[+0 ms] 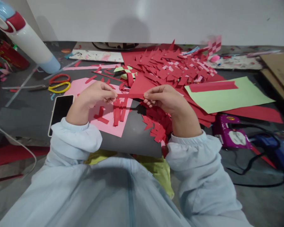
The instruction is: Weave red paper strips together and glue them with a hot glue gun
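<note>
Between my two hands a narrow red paper strip (130, 96) is stretched out level, above the table. My left hand (98, 94) pinches its left end, and my right hand (164, 97) pinches the right end, thumb against fingers. Under the strip lies a pink paper sheet (108, 127) with several cut red strips (119, 112) on it. Close below my right hand is a pile of small red paper pieces (157, 126). Behind the hands spreads a heap of folded red paper pieces (160, 64), some of them checkered pink and red.
Scissors (59, 83) with red and yellow handles and a phone (61, 110) lie at the left, near a white bottle (29, 41). To the right are a green sheet (231, 99), a purple box (233, 134) and a blue corded tool (271, 148). A white wall (191, 22) stands behind.
</note>
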Demonstrator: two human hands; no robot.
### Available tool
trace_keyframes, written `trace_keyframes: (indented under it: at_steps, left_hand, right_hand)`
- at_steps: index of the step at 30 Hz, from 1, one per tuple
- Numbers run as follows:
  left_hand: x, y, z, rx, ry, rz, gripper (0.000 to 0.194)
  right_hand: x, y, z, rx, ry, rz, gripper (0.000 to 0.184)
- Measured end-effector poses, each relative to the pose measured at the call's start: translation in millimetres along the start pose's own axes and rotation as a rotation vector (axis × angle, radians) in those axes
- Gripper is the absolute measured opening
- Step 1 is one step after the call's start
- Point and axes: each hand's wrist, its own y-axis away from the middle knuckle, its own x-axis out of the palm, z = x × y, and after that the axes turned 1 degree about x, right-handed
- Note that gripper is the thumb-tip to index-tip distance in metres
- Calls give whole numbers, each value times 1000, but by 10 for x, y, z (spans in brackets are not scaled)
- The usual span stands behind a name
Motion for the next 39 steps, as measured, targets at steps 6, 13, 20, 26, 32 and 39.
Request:
trace_keyframes:
  at_steps: [6, 13, 20, 26, 32, 39]
  left_hand:
    - [-11, 41, -61, -26, 42, -17, 18]
    - [0, 17, -15, 44, 66, -38, 6]
    - [97, 6, 27, 240, 164, -188, 19]
    - [151, -20, 28, 385, 172, -314, 16]
    - [201, -2, -34, 487, 236, -335, 34]
    - [197, -19, -15, 464, 232, -330, 53]
  right_hand:
    - [-50, 22, 43, 48, -53, 43, 28]
    - [-40, 40, 38, 14, -71, -12, 32]
    - [28, 22, 16, -142, -84, -152, 18]
    - [41, -1, -21, -372, -43, -245, 13]
    - [73, 38, 26, -393, -106, -268, 31]
    - [90, 76, 51, -377, -36, -288, 31]
